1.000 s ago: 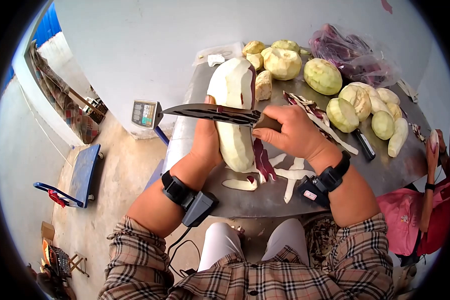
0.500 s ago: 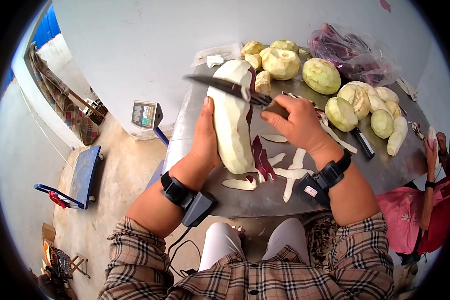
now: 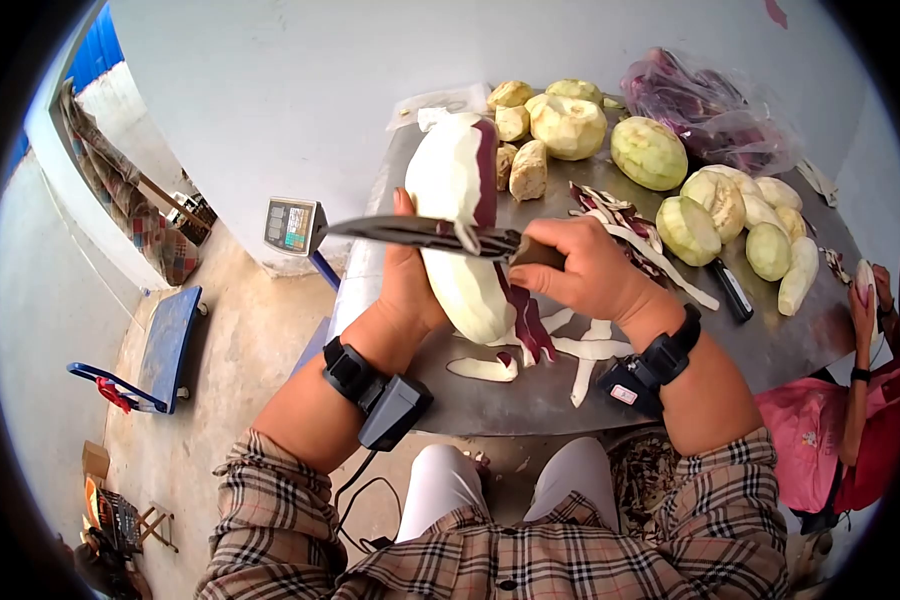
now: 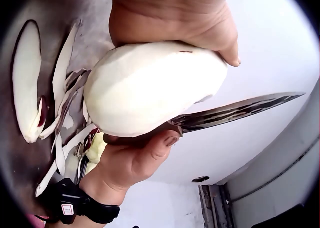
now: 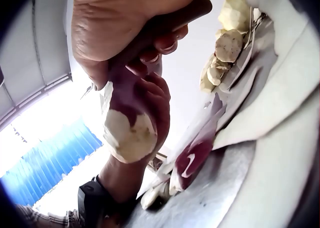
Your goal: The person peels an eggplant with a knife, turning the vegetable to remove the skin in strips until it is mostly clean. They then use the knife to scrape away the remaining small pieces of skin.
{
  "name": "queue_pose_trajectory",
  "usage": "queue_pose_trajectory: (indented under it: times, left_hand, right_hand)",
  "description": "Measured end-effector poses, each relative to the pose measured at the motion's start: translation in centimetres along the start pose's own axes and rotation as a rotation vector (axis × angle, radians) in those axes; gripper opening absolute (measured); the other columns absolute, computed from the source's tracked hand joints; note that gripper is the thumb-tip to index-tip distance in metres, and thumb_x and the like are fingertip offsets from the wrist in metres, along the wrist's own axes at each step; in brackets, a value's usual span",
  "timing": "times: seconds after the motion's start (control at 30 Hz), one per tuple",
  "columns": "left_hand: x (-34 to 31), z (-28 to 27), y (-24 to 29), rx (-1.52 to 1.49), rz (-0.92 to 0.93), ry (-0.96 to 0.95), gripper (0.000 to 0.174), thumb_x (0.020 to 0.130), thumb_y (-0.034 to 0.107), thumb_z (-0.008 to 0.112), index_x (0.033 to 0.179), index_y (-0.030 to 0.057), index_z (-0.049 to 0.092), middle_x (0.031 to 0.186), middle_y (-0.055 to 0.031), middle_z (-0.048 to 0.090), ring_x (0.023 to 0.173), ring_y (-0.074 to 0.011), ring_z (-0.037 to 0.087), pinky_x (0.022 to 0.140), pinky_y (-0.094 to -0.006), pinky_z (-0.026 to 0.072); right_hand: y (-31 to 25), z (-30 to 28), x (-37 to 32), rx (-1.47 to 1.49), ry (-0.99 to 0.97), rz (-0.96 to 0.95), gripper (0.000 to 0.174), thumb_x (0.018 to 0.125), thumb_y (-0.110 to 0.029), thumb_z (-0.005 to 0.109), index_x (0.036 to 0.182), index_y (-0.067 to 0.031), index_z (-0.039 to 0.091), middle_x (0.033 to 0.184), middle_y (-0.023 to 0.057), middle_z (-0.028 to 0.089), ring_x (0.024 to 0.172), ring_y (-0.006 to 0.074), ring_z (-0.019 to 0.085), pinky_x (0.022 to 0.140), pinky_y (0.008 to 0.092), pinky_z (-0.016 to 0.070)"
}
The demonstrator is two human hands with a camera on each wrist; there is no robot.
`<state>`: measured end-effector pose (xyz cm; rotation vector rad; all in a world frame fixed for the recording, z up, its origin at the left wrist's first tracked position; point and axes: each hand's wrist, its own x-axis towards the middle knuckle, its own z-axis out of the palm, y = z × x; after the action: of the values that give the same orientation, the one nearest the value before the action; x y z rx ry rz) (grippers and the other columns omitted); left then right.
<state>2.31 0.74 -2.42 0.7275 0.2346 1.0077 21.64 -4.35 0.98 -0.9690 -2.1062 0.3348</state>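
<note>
My left hand [image 3: 410, 290] grips a large, mostly peeled eggplant [image 3: 450, 175] from its left side, with the thumb up along its flank. A band of purple skin runs down the eggplant's right side. In my right hand [image 3: 595, 270] is the dark handle of a knife [image 3: 395, 232]; its long blade lies across the eggplant and points left, with a pale sliver of peel on it near the handle. The left wrist view shows the blade [image 4: 240, 110] reaching out past the pale flesh. Purple peel [image 3: 532, 325] hangs by the lower end of the eggplant.
Pale peel strips [image 3: 590, 350] lie on the metal table [image 3: 530, 400]. Several peeled eggplants [image 3: 650, 153], a black-handled tool [image 3: 732, 290] and a plastic bag [image 3: 710, 110] of purple eggplants are farther back and right. Another person's hands [image 3: 863, 305] hold something at the right edge. A scale display [image 3: 292, 228] stands left.
The knife first moved up and away along the eggplant, then came back down toward me. The eggplant has turned in my left hand, and more purple skin now faces up.
</note>
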Motion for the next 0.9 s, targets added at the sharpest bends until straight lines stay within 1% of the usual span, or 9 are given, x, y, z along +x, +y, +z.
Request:
queue_pose_trajectory:
  times: [0.07, 0.27, 0.47, 0.57, 0.6, 0.67, 0.77, 0.87, 0.9]
  left_hand:
    - [0.3, -0.3, 0.2, -0.06, -0.008, -0.001, 0.075, 0.086, 0.07, 0.03, 0.128, 0.01, 0.047, 0.114, -0.0151, 0.058, 0.099, -0.0304, 0.059, 0.087, -0.0446, 0.048]
    - [0.2, 0.5, -0.1, -0.072, 0.003, 0.02, 0.073, 0.086, 0.068, 0.033, 0.128, 0.0109, 0.048, 0.113, -0.0135, 0.059, 0.099, -0.0287, 0.059, 0.087, -0.0435, 0.0484]
    - [0.1, 0.1, 0.0, -0.112, -0.011, -0.062, 0.072, 0.084, 0.068, 0.037, 0.128, 0.0117, 0.048, 0.113, -0.0125, 0.059, 0.1, -0.0283, 0.058, 0.087, -0.0436, 0.0479]
    - [-0.1, 0.6, 0.0, -0.109, -0.005, 0.004, 0.072, 0.084, 0.069, 0.036, 0.128, 0.0125, 0.048, 0.112, -0.0118, 0.06, 0.099, -0.0281, 0.058, 0.087, -0.0442, 0.0478]
    - [-0.1, 0.3, 0.1, -0.121, -0.03, -0.061, 0.073, 0.084, 0.069, 0.036, 0.129, 0.0127, 0.047, 0.113, -0.0112, 0.059, 0.099, -0.0283, 0.058, 0.088, -0.0441, 0.0472]
    - [-0.2, 0.2, 0.1, -0.105, -0.036, -0.056, 0.075, 0.083, 0.07, 0.037, 0.129, 0.0115, 0.046, 0.115, -0.0111, 0.058, 0.102, -0.0285, 0.057, 0.089, -0.0437, 0.0464]
    - [-0.2, 0.5, -0.1, -0.11, -0.039, -0.028, 0.076, 0.083, 0.07, 0.038, 0.129, 0.0109, 0.046, 0.116, -0.0111, 0.058, 0.103, -0.0288, 0.056, 0.09, -0.044, 0.046]
    - [-0.1, 0.3, -0.2, -0.12, -0.041, -0.02, 0.076, 0.083, 0.071, 0.037, 0.129, 0.0111, 0.046, 0.115, -0.0114, 0.058, 0.103, -0.0289, 0.057, 0.089, -0.0446, 0.0464]
    - [-0.1, 0.2, -0.3, -0.122, -0.043, -0.023, 0.076, 0.083, 0.071, 0.037, 0.129, 0.0111, 0.046, 0.115, -0.0115, 0.058, 0.103, -0.029, 0.057, 0.089, -0.0448, 0.0467]
  right_hand:
    - [0.0, 0.4, 0.1, -0.106, -0.039, -0.004, 0.038, 0.078, -0.041, 0.068, 0.073, -0.0043, 0.059, 0.065, 0.0157, 0.059, 0.064, 0.0355, 0.059, 0.056, 0.0399, 0.0454]
    - [0.1, 0.8, 0.1, -0.069, -0.033, 0.022, 0.038, 0.079, -0.042, 0.067, 0.072, -0.0051, 0.058, 0.062, 0.0152, 0.058, 0.061, 0.0356, 0.058, 0.055, 0.0398, 0.0458]
    - [0.3, 0.9, 0.1, -0.102, 0.028, -0.013, 0.039, 0.078, -0.04, 0.068, 0.07, -0.0041, 0.055, 0.061, 0.0151, 0.057, 0.059, 0.0356, 0.057, 0.054, 0.0397, 0.0441]
    - [0.6, 0.8, 0.1, -0.072, 0.047, 0.015, 0.04, 0.078, -0.04, 0.069, 0.07, -0.0032, 0.054, 0.062, 0.0151, 0.057, 0.059, 0.0353, 0.055, 0.053, 0.0393, 0.0432]
    - [0.7, 0.8, 0.1, -0.065, 0.06, -0.006, 0.04, 0.078, -0.037, 0.069, 0.07, -0.0019, 0.053, 0.06, 0.0147, 0.054, 0.056, 0.0327, 0.051, 0.052, 0.0374, 0.0417]
    - [1.1, 0.9, 0.1, -0.053, 0.085, -0.047, 0.039, 0.079, -0.032, 0.071, 0.071, 0.0007, 0.05, 0.057, 0.0139, 0.048, 0.051, 0.0275, 0.043, 0.05, 0.0335, 0.0387]
    - [1.0, 0.8, 0.1, -0.081, 0.091, -0.061, 0.041, 0.078, -0.033, 0.071, 0.071, 0.001, 0.049, 0.058, 0.0137, 0.048, 0.052, 0.0273, 0.042, 0.051, 0.0334, 0.0385]
    - [0.8, 0.8, 0.1, -0.089, 0.07, -0.006, 0.04, 0.077, -0.04, 0.07, 0.072, -0.003, 0.055, 0.063, 0.0151, 0.056, 0.06, 0.0345, 0.055, 0.054, 0.0384, 0.0432]
    - [0.7, 0.8, 0.2, -0.071, 0.065, 0.003, 0.04, 0.077, -0.04, 0.07, 0.072, -0.003, 0.056, 0.063, 0.0151, 0.056, 0.059, 0.0342, 0.055, 0.054, 0.0381, 0.0431]
